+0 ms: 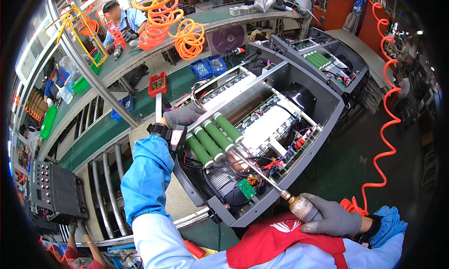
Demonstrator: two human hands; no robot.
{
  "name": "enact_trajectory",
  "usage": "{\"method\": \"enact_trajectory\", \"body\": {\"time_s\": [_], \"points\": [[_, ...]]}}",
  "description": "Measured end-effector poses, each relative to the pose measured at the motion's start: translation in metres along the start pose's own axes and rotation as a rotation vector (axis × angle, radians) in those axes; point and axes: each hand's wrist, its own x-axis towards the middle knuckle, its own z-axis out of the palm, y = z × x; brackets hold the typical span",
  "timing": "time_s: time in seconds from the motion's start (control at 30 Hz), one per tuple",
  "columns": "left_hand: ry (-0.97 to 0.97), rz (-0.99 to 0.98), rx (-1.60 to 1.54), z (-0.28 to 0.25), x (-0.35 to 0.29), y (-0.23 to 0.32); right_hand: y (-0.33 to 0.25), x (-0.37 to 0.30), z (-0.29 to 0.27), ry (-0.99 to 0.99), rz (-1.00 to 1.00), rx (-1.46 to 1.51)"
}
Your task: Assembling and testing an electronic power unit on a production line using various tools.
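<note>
My right hand point(336, 216), in a grey glove, is wrapped round the body of a pneumatic screwdriver point(305, 208). Its long thin bit point(262, 172) slants up and left into an open dark-grey machine housing point(327, 100), towards the lower ends of several green cylindrical resistors point(216, 132). Where the bit's tip touches is too small to tell. Beside the upper left ends of the resistors is my gloved left hand point(183, 114), fingers bent at a metal divider point(234, 92). Whatever those fingers grip is hidden. Circuit boards point(269, 121), wires and a small green board point(245, 188) fill the housing.
A second open housing point(327, 58) stands beyond. Blue bins point(201, 69) and a red bin point(157, 84) of small parts lie on the green bench. An orange coiled hose point(390, 110) hangs at right. Rollers point(111, 189) and a black unit point(56, 189) are left. Co-workers point(124, 23) stand across.
</note>
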Motion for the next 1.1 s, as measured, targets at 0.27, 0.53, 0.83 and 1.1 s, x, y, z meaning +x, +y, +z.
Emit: {"method": "enact_trajectory", "body": {"time_s": [0.27,0.53,0.83,1.1], "points": [[0.085,-0.285,-0.323,0.002,0.0,0.004,-0.01,-0.003,0.0,-0.008,0.035,-0.026],[0.089,-0.353,-0.358,0.004,0.0,0.007,-0.011,-0.003,0.003,0.0,0.03,-0.036],[0.138,-0.354,-0.38,0.008,-0.005,0.002,-0.015,-0.004,0.005,-0.003,0.02,-0.024],[0.122,-0.391,-0.325,0.004,-0.003,0.01,-0.012,-0.001,0.005,-0.005,0.0,0.01]]}}
